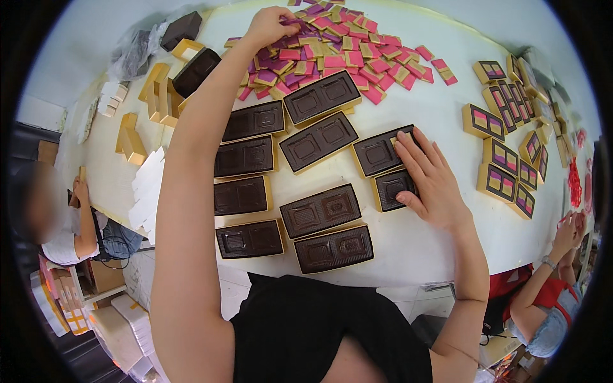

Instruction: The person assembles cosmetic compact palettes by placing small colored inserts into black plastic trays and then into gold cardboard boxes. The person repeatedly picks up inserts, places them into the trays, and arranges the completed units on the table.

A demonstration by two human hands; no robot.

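My left hand (pixel 271 27) reaches to the far edge of a pile of small packets (pixel 345 48), pink-and-gold and purple-and-gold. Its fingers are curled on a purple packet (pixel 289 22), partly hidden. My right hand (pixel 436 182) lies with fingers stretched across a gold box with a dark brown two-compartment tray (pixel 375 153). A gold bit (pixel 395 139) shows by its fingertips, mostly covered. The thumb rests apart, over the right part of another such box (pixel 387 189). Several more boxes with bare dark trays (pixel 322 210) stand between my arms.
At the right, several boxes (pixel 498 182) hold pink and purple packets. Gold box sleeves (pixel 132 138), dark trays (pixel 195 71) and white sheets (pixel 148 191) lie left. A person (pixel 67 223) sits at the left edge; another person's hands (pixel 568 233) work with something red at the right.
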